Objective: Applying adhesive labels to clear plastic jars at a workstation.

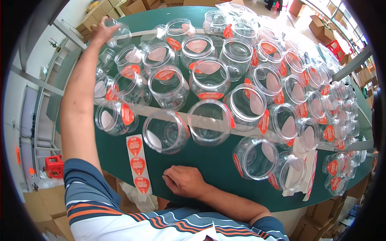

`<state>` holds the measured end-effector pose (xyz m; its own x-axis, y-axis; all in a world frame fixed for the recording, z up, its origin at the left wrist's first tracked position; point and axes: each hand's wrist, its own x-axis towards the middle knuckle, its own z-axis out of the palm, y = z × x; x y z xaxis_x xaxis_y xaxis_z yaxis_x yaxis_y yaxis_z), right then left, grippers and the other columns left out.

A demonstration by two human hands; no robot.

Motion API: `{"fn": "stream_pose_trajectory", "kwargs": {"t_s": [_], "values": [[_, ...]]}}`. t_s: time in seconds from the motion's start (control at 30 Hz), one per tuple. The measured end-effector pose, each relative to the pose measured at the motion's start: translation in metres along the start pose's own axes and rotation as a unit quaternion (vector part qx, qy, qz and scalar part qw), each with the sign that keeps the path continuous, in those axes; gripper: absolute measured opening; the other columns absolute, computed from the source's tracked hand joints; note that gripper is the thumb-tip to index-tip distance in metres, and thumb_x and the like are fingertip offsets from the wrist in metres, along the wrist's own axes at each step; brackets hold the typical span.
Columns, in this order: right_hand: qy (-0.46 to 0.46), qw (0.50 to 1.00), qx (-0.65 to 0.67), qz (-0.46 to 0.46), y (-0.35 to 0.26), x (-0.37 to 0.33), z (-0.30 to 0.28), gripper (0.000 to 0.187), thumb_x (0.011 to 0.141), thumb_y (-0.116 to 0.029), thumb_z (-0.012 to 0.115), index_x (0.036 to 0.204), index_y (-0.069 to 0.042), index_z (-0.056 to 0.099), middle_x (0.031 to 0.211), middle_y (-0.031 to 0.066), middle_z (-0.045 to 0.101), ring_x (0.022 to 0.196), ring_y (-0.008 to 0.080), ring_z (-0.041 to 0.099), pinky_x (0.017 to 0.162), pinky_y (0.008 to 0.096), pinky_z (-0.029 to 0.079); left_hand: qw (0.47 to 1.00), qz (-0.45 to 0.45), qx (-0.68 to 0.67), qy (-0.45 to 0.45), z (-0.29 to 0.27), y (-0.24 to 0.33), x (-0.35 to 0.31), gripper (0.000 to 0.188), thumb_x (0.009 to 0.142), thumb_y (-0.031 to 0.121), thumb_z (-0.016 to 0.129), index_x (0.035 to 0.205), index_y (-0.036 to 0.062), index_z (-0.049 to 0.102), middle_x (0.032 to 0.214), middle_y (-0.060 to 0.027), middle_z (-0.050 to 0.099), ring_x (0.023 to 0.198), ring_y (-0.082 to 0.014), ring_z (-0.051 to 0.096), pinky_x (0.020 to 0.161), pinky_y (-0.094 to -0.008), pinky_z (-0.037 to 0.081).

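My left hand (105, 30) is stretched out to the far left, its fingers closed on the rim side of a clear plastic jar (122, 37). Below that jar, other clear jars (168, 87) stand crowded on the green table, most with an orange-red sticker (211, 96) on the side. Near the table's front edge rests my right hand (185, 180), curled into a loose fist, with nothing showing in its fingers. To its left lies a white strip (147, 168) bearing several orange-red stickers (138, 165).
The green table (217, 160) curves around in front of me. Flattened jars or clear packs (339, 168) lie at the right beside a metal bar (354, 146). Cardboard boxes (134, 7) stand behind the table, and a red stool (54, 166) is at the left.
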<state>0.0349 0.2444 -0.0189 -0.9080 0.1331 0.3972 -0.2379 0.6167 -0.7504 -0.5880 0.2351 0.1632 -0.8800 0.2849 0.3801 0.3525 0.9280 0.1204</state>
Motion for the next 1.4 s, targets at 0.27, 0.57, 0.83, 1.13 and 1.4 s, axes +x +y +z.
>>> {"fn": "stream_pose_trajectory", "kwargs": {"t_s": [0.27, 0.57, 0.83, 1.13, 1.4], "values": [[0.114, 0.987, 0.098, 0.055, -0.002, -0.009, -0.001, 0.017, 0.096, -0.005, 0.076, 0.112, -0.007, 0.070, 0.099, 0.0065, 0.071, 0.068, 0.0228, 0.064, 0.060, 0.0347, 0.051, 0.884, 0.055, -0.463, 0.042, -0.181, -0.047, -0.281, 0.077, 0.103, 0.048, 0.078, 0.161, 0.0075, 0.047, 0.133, -0.0103, 0.066, 0.111, -0.0178, 0.065, 0.093, -0.0330, 0.055], [0.186, 0.954, 0.196, 0.132, -0.042, -0.019, -0.038, 0.021, 0.099, -0.001, 0.075, 0.119, -0.003, 0.069, 0.107, 0.0079, 0.068, 0.067, 0.0120, 0.053, 0.060, 0.0269, 0.045, 0.666, -0.244, -0.671, -0.216, -0.130, -0.020, -0.608, 0.070, 0.096, 0.025, 0.080, 0.152, 0.0089, 0.039, 0.136, -0.0157, 0.059, 0.109, -0.0251, 0.066, 0.091, -0.0370, 0.059], [0.143, 0.927, 0.221, 0.268, -0.030, -0.034, -0.059, 0.011, 0.106, -0.005, 0.073, 0.116, -0.003, 0.069, 0.087, -0.0007, 0.065, 0.071, 0.0077, 0.049, 0.063, 0.0259, 0.044, 0.807, -0.157, -0.520, -0.230, -0.124, 0.002, -0.642, 0.065, 0.100, 0.037, 0.085, 0.144, 0.0001, 0.054, 0.133, -0.0189, 0.059, 0.112, -0.0255, 0.063, 0.096, -0.0371, 0.054], [0.146, 0.967, -0.041, 0.204, -0.030, -0.029, -0.087, 0.021, 0.102, -0.008, 0.078, 0.121, -0.004, 0.069, 0.108, 0.0070, 0.071, 0.073, 0.0135, 0.057, 0.067, 0.0294, 0.050, 0.997, -0.067, -0.004, -0.041, -0.080, -0.042, -0.637, 0.072, 0.102, 0.036, 0.085, 0.152, -0.0050, 0.054, 0.128, -0.0215, 0.062, 0.115, -0.0309, 0.064, 0.100, -0.0420, 0.057], [0.176, 0.968, -0.177, -0.020, -0.046, -0.029, -0.071, 0.040, 0.092, -0.006, 0.083, 0.129, -0.004, 0.068, 0.121, 0.0126, 0.071, 0.086, 0.0222, 0.067, 0.076, 0.0350, 0.059, 0.853, -0.301, -0.420, -0.074, -0.101, -0.055, -0.659, 0.060, 0.105, 0.021, 0.082, 0.152, -0.0047, 0.054, 0.115, -0.0152, 0.069, 0.096, -0.0221, 0.072, 0.083, -0.0342, 0.063]]}}
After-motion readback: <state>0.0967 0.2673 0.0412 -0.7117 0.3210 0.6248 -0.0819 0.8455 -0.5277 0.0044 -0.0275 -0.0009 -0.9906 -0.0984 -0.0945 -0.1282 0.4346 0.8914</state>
